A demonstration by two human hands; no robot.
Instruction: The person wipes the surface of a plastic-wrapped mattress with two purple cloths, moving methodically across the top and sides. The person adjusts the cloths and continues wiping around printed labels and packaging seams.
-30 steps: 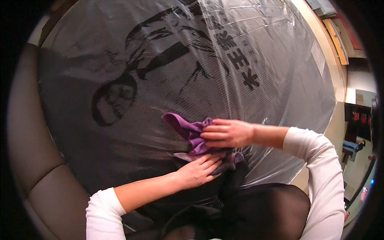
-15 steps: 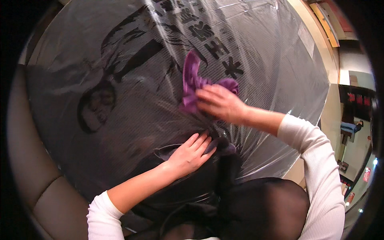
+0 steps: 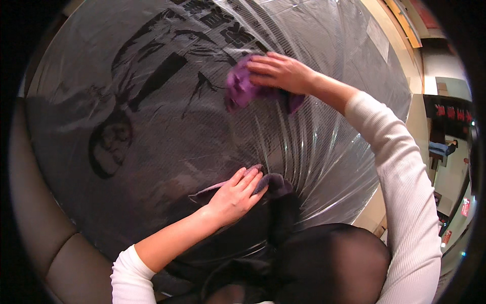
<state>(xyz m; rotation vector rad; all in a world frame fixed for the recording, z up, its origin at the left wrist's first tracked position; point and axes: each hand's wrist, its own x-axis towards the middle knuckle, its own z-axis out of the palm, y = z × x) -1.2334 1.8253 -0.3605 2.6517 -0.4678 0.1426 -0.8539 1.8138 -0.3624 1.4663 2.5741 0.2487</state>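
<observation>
My right hand is closed over a crumpled purple cloth, its fingers pressing the cloth onto a large plastic-covered surface. Closer to me, my left hand lies with its fingers stretched out flat on a darker grey-purple cloth. One thin edge of that cloth sticks out to the left of the hand. Under the clear plastic show a dark printed figure and large dark characters. Creases in the plastic run between my two hands and fan toward the right.
A brown padded seat curves along the left side. My dark-clad knee is at the near edge. To the far right stand a yellowish wooden edge and a dark sign with red lettering.
My right hand has slid the purple cloth away from me over the plastic, and the creases have shifted. My left hand stays nearly in place on the darker cloth.
</observation>
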